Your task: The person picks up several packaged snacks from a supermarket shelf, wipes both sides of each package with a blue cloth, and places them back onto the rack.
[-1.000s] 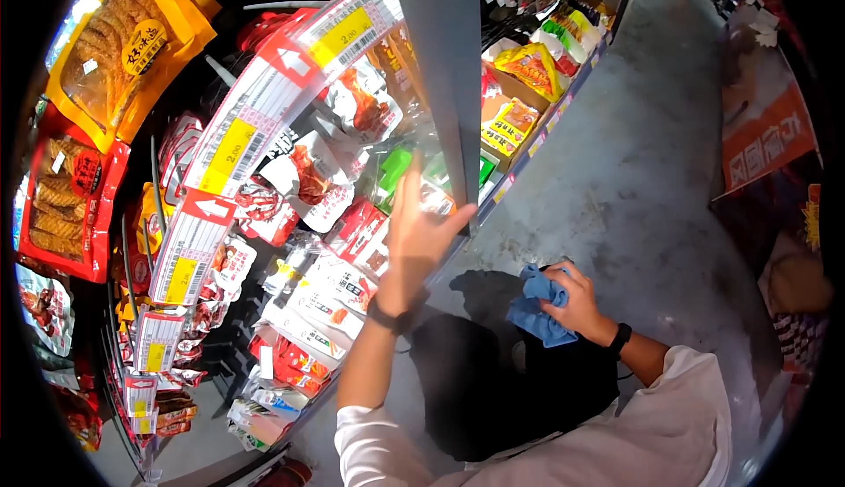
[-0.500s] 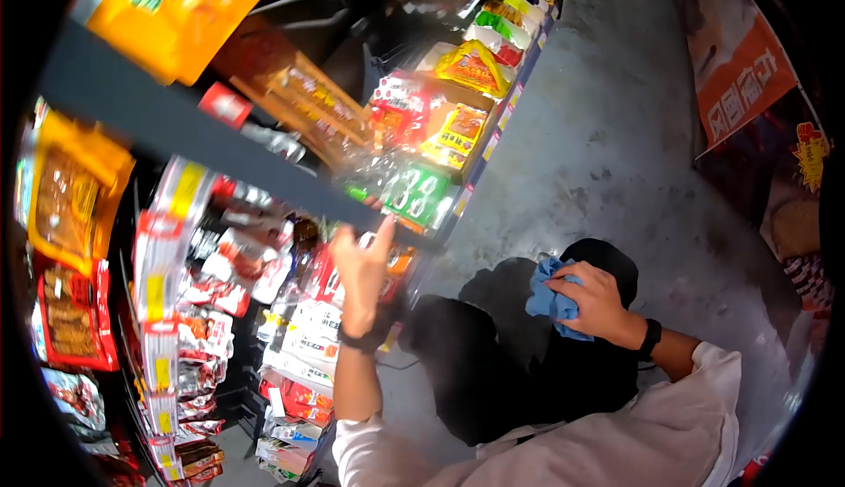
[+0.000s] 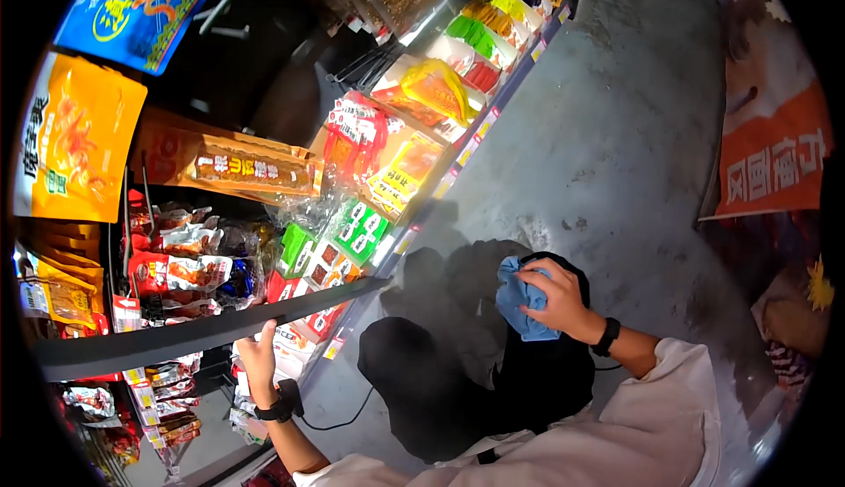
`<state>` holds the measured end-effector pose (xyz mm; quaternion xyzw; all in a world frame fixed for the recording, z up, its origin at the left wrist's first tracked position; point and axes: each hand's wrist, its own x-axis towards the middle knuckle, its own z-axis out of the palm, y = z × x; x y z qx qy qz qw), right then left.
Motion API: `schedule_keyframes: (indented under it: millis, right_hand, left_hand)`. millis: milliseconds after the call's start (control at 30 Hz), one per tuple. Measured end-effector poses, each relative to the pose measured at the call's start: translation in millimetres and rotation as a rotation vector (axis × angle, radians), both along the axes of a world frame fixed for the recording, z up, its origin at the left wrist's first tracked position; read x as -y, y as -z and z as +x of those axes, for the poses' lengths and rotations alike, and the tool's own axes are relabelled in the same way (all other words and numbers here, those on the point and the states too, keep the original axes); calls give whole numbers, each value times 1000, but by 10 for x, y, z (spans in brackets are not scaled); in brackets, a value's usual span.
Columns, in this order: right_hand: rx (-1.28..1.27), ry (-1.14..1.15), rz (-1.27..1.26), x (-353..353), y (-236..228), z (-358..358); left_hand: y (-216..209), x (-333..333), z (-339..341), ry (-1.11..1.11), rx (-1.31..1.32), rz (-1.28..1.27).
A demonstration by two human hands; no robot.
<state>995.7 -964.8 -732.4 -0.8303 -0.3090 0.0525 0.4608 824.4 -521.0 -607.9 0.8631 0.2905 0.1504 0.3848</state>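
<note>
- Far left, a yellow snack packet (image 3: 84, 139) hangs below a blue packet (image 3: 145, 11).
- A dark grey bar (image 3: 202, 333) runs across the front of the packed shelves.
- The left hand (image 3: 258, 368) is at the bar's lower edge, thumb up; its fingers are partly hidden, so whether they grip cannot be told.
- Beyond it, a green box (image 3: 361, 230) sits among shelved packets.
- A crumpled blue cloth (image 3: 517, 302) is over the right knee.
- The right hand (image 3: 561, 300) grips that cloth, fingers curled round it.
- Far right, an orange banner (image 3: 770, 170) hangs.
</note>
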Motion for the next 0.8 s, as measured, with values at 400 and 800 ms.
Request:
schedule_keyframes:
  millis: [400,800]
  right_hand:
    - [-93,-89,31,50,190,670]
    - [67,98,-103,609,-824,1018]
  left_hand:
    - [740,752,174,-6,-638,80]
    - [1718,1286,3446,327,91,-109]
